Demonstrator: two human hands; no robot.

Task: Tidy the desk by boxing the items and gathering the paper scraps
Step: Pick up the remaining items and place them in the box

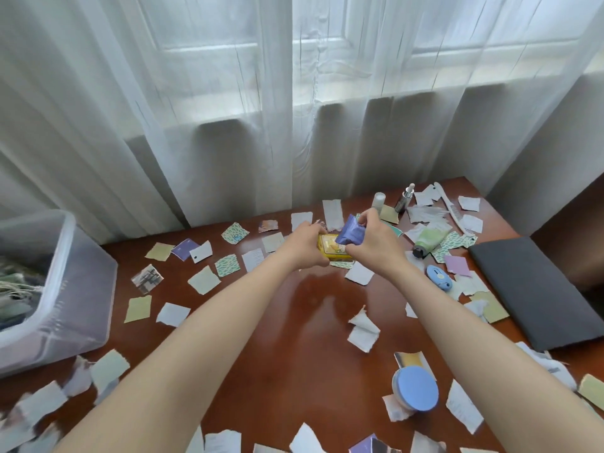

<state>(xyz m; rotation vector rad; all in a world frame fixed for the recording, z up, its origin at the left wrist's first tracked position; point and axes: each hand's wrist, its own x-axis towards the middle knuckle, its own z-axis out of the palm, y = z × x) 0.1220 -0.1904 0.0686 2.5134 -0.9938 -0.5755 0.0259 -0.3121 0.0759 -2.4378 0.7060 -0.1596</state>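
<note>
My left hand (305, 245) grips a small yellow box (330, 247) held above the far middle of the wooden desk (294, 338). Right beside it, my right hand (376, 240) pinches a purple packet (349, 229) that sits at the box's top. Torn paper scraps (204, 280) lie scattered over the whole desk. Loose items rest on the right: a green tube (429, 241), a blue oval gadget (439, 278), a round blue-lidded jar (415, 389), a dropper bottle (404, 198), a small white bottle (379, 201) and a white comb (452, 209).
A clear plastic bin (62, 289) with stuff inside stands at the desk's left edge. A dark flat pad (536, 289) lies at the right edge. Sheer white curtains (261, 109) hang behind the desk.
</note>
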